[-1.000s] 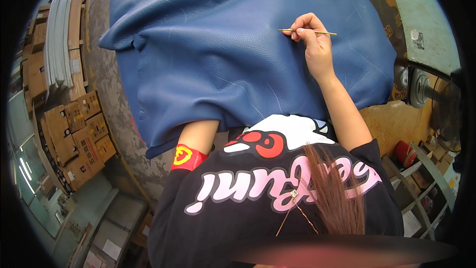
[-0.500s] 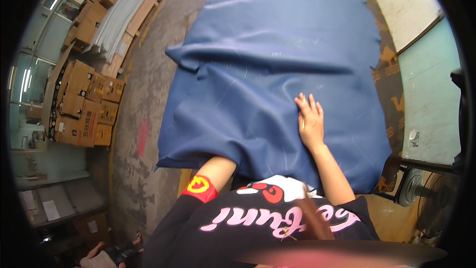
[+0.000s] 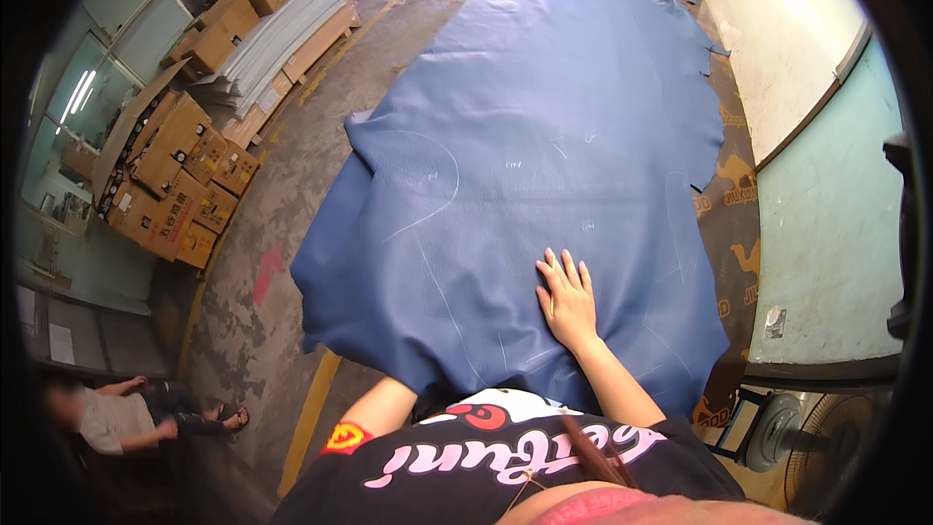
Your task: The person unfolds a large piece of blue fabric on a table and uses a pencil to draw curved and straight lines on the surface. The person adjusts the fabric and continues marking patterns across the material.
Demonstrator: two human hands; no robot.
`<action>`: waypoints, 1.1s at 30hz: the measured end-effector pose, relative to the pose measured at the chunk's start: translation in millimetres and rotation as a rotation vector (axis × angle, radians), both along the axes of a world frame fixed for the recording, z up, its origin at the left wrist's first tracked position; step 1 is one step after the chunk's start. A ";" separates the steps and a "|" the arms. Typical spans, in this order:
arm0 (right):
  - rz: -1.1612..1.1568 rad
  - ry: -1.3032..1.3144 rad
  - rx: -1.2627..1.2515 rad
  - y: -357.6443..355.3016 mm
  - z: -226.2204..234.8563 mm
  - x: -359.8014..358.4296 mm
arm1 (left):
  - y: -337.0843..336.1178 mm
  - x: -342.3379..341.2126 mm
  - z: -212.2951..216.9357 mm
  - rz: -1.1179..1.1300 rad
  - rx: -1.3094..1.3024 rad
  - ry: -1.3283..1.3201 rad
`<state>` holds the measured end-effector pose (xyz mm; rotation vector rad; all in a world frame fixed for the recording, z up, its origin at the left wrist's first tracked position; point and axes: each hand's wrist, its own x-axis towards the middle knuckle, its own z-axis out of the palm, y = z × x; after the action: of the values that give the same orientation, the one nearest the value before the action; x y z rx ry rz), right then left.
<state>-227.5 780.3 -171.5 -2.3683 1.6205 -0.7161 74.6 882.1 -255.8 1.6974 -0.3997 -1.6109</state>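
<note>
Head view: I see the blue leather hide spread flat over the table, near end draped over the near edge by the torso. Long axis runs away from me toward the far end. Faint chalk lines already marked on it; nothing cut yet as far as I can tell. Right hand pressed flat, fingers extended, thin stick under it. Left hand hidden under the hide, can't tell its grip

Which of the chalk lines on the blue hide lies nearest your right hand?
The short straight stroke just right of the right hand on the blue hide; the big curved line sits farther off, up-left.
</note>
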 end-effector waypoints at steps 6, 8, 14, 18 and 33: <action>0.014 -0.058 0.014 12.4 13.3 -13.9 | 3.0 -23.4 -4.9 -0.071 -0.001 0.018; 0.014 -0.111 -0.018 12.6 15.1 -8.3 | -10.3 -18.4 -3.2 -0.120 -0.007 -0.044; -0.009 -0.241 -0.167 -2.1 -22.1 -15.6 | 73.1 30.5 7.7 -0.265 0.103 -0.037; -0.051 0.079 -0.263 -31.8 -63.0 -36.0 | 175.3 73.6 -21.5 0.032 -0.035 0.267; -0.197 0.128 -0.118 -17.5 -48.0 -23.3 | 561.3 132.0 -177.7 -0.376 0.516 -0.358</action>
<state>-250.7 762.9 -219.5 -2.4019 1.9374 -0.7274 206.6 1443.5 -433.5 2.4365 -0.5355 -1.7765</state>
